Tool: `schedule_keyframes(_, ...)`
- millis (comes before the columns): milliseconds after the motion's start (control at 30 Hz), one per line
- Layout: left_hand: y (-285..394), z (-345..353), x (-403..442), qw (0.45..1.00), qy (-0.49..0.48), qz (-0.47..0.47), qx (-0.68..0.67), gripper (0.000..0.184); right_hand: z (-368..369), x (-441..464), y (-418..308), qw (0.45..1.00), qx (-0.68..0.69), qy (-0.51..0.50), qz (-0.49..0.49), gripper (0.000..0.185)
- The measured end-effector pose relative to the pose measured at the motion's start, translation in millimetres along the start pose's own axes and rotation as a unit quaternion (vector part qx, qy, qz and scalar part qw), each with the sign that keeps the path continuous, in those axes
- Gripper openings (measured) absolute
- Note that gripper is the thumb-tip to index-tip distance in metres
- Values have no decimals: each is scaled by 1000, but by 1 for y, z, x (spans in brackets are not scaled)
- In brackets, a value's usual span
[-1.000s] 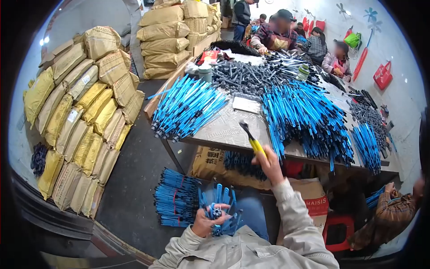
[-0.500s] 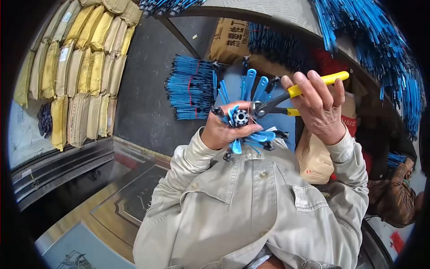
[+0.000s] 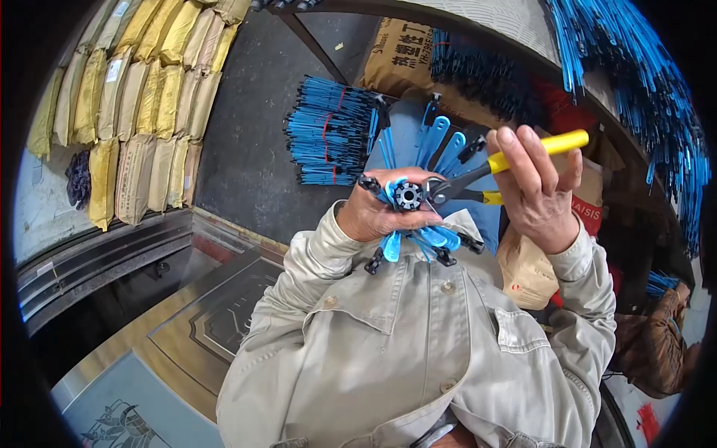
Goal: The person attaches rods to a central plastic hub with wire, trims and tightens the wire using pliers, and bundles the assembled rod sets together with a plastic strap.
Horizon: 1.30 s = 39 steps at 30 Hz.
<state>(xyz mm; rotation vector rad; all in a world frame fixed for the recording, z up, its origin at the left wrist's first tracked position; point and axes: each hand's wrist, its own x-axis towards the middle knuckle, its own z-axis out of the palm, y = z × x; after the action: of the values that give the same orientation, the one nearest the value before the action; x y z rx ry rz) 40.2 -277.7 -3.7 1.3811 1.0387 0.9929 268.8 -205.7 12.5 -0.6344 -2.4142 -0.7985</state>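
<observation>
My left hand (image 3: 377,213) is wrapped round a black slotted hub (image 3: 408,196), from which blue strips (image 3: 431,142) with black end clips fan outward. My right hand (image 3: 539,190) holds pliers (image 3: 549,146) with yellow handles, the fingers over the upper handle and the handles spread apart. The dark jaws of the pliers touch the right side of the hub, beside my left fingers. Whether the jaws pinch anything there is too small to tell.
Bundled blue strips (image 3: 325,134) with red ties lie left of my knees. The table edge (image 3: 478,26) crosses above, with blue strips (image 3: 635,67) hanging at right. Paper sacks (image 3: 134,179) are stacked at left. Another person's brown sleeve (image 3: 661,343) shows at lower right.
The view has tilted down from the table to my lap. The pliers, earlier raised over the table edge, came down to the hub in my left hand. Over the last half second the hands barely moved.
</observation>
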Motion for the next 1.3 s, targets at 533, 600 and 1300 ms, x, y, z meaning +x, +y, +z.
schedule_keyframes(533,-3,7,1,998,-26,51,4,51,-38,33,54,753,479,-450,24,33)
schedule_keyframes(600,-3,6,1,997,-45,55,11,52,-29,32,64,354,665,-630,189,38)
schedule_keyframes(1300,-10,15,5,996,55,53,-44,51,-21,-12,-12,974,119,-152,115,22)
